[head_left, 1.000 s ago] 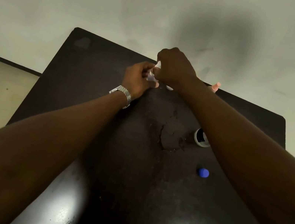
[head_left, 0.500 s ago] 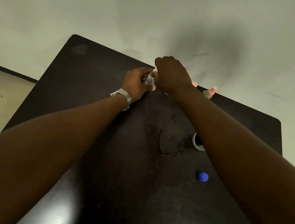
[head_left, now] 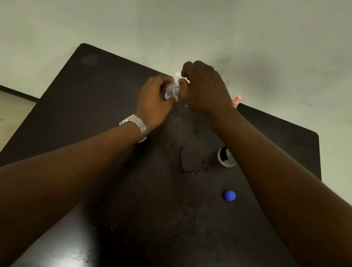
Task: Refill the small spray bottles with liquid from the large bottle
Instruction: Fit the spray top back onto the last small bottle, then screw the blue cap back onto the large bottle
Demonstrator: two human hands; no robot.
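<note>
Over the far part of the dark table [head_left: 86, 104], my left hand [head_left: 153, 100] grips a small clear spray bottle [head_left: 172, 91]. My right hand [head_left: 203, 90] sits right beside it with curled fingers pinching at the bottle's top, which the fingers hide. A second small bottle with a pink top [head_left: 236, 100] peeks out behind my right wrist. A white and black round object [head_left: 224, 157], partly hidden by my right forearm, lies on the table. The large bottle cannot be made out.
A blue cap [head_left: 229, 195] lies on the table to the right of centre. A wet patch [head_left: 191, 163] spreads over the middle of the tabletop. The table stands against a pale wall [head_left: 189, 19]; floor shows at the left.
Both hands stay together at the small bottle and have shifted slightly lower in view. The clear bottle body shows more between the hands now.
</note>
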